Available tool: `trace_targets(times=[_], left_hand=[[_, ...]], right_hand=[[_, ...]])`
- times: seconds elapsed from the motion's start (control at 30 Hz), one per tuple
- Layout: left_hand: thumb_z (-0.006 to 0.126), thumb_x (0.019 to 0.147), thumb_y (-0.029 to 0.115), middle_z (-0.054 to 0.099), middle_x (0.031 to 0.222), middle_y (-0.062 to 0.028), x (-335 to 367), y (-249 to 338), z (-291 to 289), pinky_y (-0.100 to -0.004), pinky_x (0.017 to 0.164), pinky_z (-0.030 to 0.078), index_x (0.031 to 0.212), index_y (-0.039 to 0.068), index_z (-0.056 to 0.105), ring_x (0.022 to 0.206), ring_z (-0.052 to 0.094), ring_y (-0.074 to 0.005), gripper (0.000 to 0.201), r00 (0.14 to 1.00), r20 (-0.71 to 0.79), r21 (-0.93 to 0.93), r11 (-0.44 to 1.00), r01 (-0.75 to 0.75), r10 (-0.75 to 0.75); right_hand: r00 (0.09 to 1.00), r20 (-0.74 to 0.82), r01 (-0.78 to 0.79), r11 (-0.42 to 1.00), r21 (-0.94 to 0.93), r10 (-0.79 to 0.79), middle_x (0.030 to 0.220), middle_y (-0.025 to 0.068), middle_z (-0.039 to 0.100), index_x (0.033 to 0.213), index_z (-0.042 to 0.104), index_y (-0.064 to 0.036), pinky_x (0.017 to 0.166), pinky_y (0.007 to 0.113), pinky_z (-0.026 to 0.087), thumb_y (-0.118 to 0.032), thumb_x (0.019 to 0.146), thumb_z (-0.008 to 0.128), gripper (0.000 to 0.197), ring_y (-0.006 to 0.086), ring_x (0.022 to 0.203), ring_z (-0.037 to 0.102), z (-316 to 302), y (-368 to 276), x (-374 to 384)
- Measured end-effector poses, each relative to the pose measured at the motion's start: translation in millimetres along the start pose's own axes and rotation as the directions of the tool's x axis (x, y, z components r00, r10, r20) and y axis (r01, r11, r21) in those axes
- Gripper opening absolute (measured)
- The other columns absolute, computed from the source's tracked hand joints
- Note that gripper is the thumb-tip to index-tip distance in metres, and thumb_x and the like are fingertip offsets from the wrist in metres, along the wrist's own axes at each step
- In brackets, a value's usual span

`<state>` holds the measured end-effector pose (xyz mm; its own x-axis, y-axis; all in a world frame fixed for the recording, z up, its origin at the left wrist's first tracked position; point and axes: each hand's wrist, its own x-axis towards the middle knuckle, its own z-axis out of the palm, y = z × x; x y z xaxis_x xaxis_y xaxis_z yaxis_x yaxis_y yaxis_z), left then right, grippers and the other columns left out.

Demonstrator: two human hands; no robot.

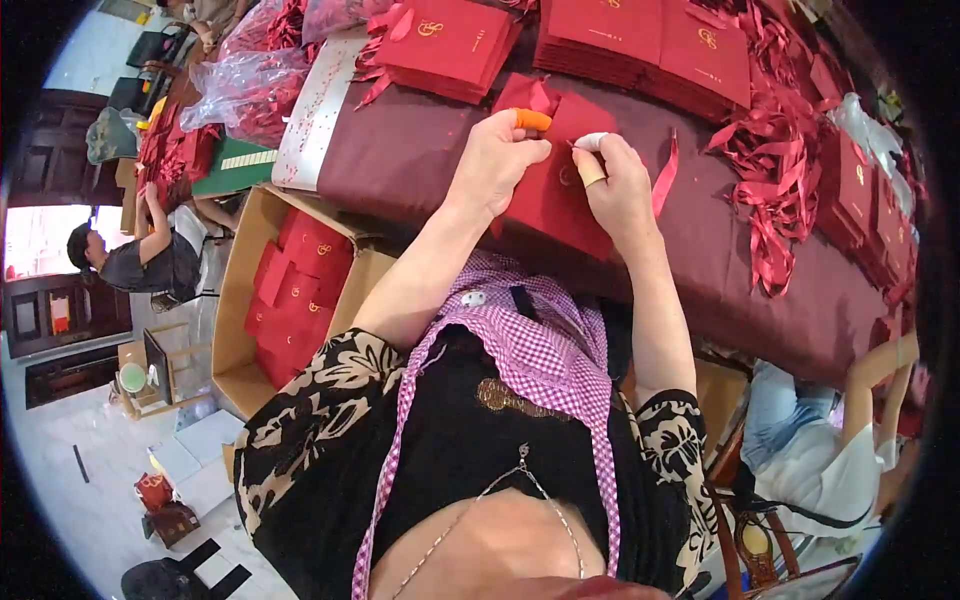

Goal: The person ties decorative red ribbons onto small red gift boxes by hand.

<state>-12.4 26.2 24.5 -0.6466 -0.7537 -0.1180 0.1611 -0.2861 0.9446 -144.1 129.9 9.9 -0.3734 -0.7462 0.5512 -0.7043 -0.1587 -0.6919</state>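
Observation:
A flat red paper bag [545, 205] with a gold emblem lies on the table in front of me, its lower end at the table's near edge. Over its upper left part is my left hand [497, 160], fingers bent and closed, an orange finger cot on the index finger. What it pinches is hidden. My right hand [618, 185], with a white finger cot and a yellowish band, pinches a small dark red ribbon end above the bag. A loose red ribbon [667, 172] lies just right of that hand.
Red bag stacks [440, 50] line the table's far side, with a ribbon heap [765, 160] at right. A cardboard box [232, 310] holding red bags stands left, near my left arm. One co-worker [150, 250] is at far left, another [820, 450] at right.

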Motion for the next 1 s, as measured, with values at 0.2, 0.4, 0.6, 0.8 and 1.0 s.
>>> trace_targets(times=[0.2,0.4,0.6,0.8,1.0], left_hand=[[0.063,0.074,-0.011,0.061,0.093,-0.0062,-2,1,-3,-0.022,0.075,0.047,0.105,-0.004,0.06,0.084,0.057,-0.0115,0.032,1.0,0.018,-0.077,0.997,0.015,-0.013],[0.063,0.074,-0.009,0.061,0.093,-0.0051,-4,2,4,-0.0214,0.075,0.047,0.107,-0.004,0.061,0.085,0.057,-0.0107,0.033,1.0,0.016,-0.019,1.0,-0.011,0.011],[0.062,0.076,-0.009,0.062,0.094,-0.0049,-5,-1,1,-0.0212,0.076,0.047,0.108,-0.004,0.062,0.084,0.058,-0.0103,0.032,0.998,0.015,0.067,0.995,-0.068,0.067],[0.061,0.078,-0.008,0.063,0.093,-0.0034,-5,-2,9,-0.0207,0.078,0.047,0.107,-0.004,0.063,0.084,0.057,-0.0089,0.029,0.995,0.006,0.178,0.979,-0.1,0.101],[0.061,0.08,-0.005,0.063,0.087,-0.0008,-9,-3,9,-0.0203,0.071,0.046,0.104,-0.002,0.066,0.079,0.055,-0.0058,0.025,0.972,0.015,0.446,0.868,-0.217,0.236]], right_hand=[[0.999,0.025,-0.032,0.999,0.018,0.031,0.084,0.0177,0.062,0.087,0.058,0.0003,0.072,0.044,0.047,-0.009,0.086,0.059,0.009,0.0371,0.081,0.06,0,-2,-1],[0.991,0.1,-0.097,0.995,0.036,0.093,0.086,0.0195,0.063,0.088,0.058,0.0009,0.073,0.045,0.047,-0.011,0.089,0.057,0.012,0.038,0.084,0.061,-6,-5,3],[0.964,0.192,-0.192,0.981,0.018,0.185,0.085,0.0198,0.063,0.088,0.058,0.0009,0.074,0.043,0.048,-0.014,0.089,0.057,0.015,0.0372,0.084,0.062,-10,-11,10],[0.916,0.265,-0.3,0.953,-0.045,0.301,0.082,0.0204,0.064,0.087,0.059,0.0006,0.072,0.043,0.049,-0.016,0.086,0.059,0.016,0.037,0.082,0.063,-18,-10,19],[0.952,0.282,-0.032,0.952,-0.304,0.122,0.077,0.0207,0.063,0.081,0.056,0.0012,0.071,0.044,0.049,-0.014,0.084,0.058,0.016,0.0351,0.077,0.064,-14,-20,23]])
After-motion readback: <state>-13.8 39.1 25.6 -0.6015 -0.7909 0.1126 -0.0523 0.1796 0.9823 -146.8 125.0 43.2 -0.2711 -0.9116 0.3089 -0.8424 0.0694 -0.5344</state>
